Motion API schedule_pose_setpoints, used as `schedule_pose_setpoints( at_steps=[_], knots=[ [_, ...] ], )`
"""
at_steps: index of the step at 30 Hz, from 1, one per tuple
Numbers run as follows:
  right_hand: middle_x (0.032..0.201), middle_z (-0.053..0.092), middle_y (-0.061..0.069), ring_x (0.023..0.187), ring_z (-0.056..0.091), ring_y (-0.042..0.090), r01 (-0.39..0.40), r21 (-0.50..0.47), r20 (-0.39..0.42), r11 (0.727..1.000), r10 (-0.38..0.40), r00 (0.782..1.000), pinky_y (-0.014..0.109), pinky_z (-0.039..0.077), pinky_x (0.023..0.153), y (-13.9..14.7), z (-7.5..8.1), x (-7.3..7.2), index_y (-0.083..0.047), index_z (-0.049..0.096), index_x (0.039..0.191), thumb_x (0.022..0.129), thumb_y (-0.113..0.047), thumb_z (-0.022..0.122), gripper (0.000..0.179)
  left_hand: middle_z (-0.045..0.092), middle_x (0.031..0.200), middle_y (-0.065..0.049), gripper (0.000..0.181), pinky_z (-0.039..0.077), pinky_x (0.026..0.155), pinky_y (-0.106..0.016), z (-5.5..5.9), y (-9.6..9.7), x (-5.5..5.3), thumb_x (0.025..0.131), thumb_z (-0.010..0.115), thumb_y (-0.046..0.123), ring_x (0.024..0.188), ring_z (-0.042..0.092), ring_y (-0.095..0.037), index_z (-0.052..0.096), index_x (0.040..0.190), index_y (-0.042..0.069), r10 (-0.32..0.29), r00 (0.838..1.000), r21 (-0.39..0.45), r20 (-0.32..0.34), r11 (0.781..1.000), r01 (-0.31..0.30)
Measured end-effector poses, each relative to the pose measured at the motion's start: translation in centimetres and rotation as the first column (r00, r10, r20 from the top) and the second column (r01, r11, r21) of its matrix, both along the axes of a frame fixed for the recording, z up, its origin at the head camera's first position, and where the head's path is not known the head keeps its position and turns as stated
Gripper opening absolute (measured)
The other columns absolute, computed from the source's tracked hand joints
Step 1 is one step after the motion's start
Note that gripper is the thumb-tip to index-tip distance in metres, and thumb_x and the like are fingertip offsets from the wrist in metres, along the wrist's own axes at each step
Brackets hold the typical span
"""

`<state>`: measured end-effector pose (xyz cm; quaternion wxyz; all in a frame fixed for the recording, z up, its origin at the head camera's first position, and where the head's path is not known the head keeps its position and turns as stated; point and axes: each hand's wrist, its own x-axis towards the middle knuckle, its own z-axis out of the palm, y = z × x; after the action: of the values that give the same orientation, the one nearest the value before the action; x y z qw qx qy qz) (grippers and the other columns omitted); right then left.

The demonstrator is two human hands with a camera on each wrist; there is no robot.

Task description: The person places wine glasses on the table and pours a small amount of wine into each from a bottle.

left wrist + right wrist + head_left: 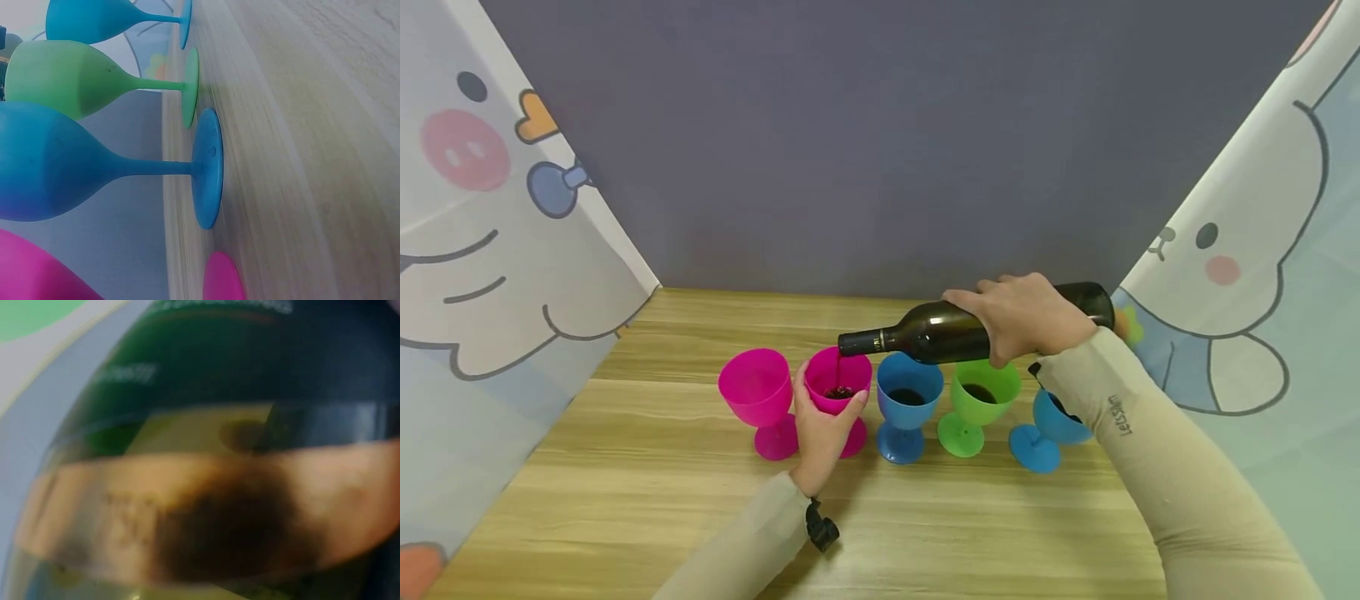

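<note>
Bottle (951,333): held above the row of goblets, long axis running side to side and close to level, neck to the person's left, base to the right
Right hand (1018,317): wrapped over the bottle's body from above, nearer the base than the mouth; the right wrist view is blurred and adds nothing on the grip
Left hand (822,429): thumb and fingers around the bowl of the held pink goblet (856,379), second from the left
Governing relation: bottle mouth directly above the held pink goblet's opening, a dark stream (839,365) falling inside the rim; judged dependent on keeping mouth and rim aligned
Nearer hand: the left hand, just beside the mouth; the right hand stands well apart, to its right
Held pink goblet, contents: dark liquid with bubbles at the bottom
Outer pink goblet (756,387): just left of the left hand, untouched, no dark liquid visible
Right of the held goblet: middle blue goblet (901,417), green goblet (976,412), then end blue goblet (1056,425), each showing dark liquid; the last partly hidden by the right sleeve (1150,450)
Support: wood-grain table (625,467) under the goblets
</note>
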<state>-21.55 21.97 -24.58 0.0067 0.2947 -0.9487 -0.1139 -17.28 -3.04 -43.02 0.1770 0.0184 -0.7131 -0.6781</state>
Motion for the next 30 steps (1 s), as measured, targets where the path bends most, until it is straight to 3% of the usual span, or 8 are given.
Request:
schedule_pose_setpoints(
  at_steps=[12,22,30],
  knots=[
    [0.095,0.061,0.005,0.075,0.055,0.022,0.02,0.019,0.007,1.0,-0.02,1.0,0.037,0.05,0.055,0.3,0.5,0.0,-0.018,0.048,0.14,0.058,-0.021,0.085,0.09,0.045,0.134,-0.015,0.087,0.047,0.093,-0.05,0.0,0.6,-0.3,0.075,0.079,0.012,0.121,0.044,-0.032,0.026,0.144,0.008,-0.014,1.0,0.001,-0.014,1.0,0.014],
    [0.101,0.062,0.006,0.078,0.057,0.023,0.041,0.019,0.006,0.999,-0.042,0.999,0.038,0.051,0.057,0.1,1.2,0.2,-0.019,0.047,0.141,0.058,-0.022,0.084,0.09,0.045,0.134,-0.016,0.085,0.045,0.094,-0.052,0.7,0.2,-0.4,0.075,0.079,0.014,0.121,0.044,-0.032,0.028,0.143,0.005,-0.001,0.999,-0.042,-0.034,0.999,0.0],
    [0.096,0.061,0.005,0.076,0.056,0.023,0.03,0.027,0.01,0.999,-0.03,0.999,0.039,0.051,0.058,0.1,1.1,0.2,-0.019,0.047,0.14,0.058,-0.023,0.085,0.091,0.044,0.134,-0.016,0.086,0.045,0.095,-0.051,0.5,-0.1,0.0,0.075,0.079,0.012,0.122,0.042,-0.032,0.027,0.143,0.006,-0.009,1.0,-0.013,-0.01,1.0,0.009]
  ],
)
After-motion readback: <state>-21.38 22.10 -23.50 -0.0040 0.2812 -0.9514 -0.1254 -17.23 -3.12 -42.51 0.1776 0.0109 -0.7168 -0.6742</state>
